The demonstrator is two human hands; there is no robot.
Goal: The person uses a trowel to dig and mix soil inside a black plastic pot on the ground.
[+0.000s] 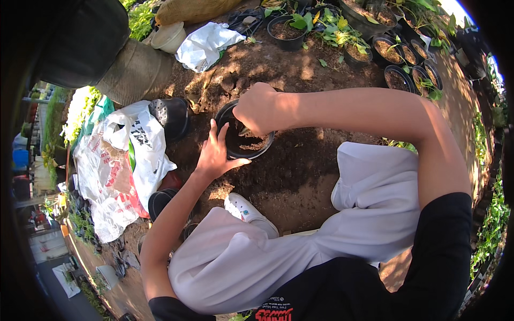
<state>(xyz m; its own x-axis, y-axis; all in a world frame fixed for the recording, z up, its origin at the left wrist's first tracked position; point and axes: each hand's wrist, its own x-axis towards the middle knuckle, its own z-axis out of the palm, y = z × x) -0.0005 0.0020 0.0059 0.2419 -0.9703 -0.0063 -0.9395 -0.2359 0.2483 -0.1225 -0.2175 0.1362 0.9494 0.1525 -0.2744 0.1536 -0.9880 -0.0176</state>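
A round black plastic pot (266, 149) stands on the dark soil in front of me, with brown soil (252, 144) inside it. My left hand (214, 155) is braced around its near left side, fingers spread against the rim and thumb along the wall. Over the pot's far right part, my right hand (257, 110) is closed in a fist, its back towards me. A thin pale object (245, 131) shows just below that fist. The fist covers most of this object, so its kind is unclear.
Left of the pot lies an empty-looking black pot (170, 118) on its side, beside a large printed white plastic sack (116, 168). A crumpled white bag (209, 44), a pale bucket (169, 37) and soil-filled black pots (287, 34) stand farther off. My white clog (242, 207) rests nearby.
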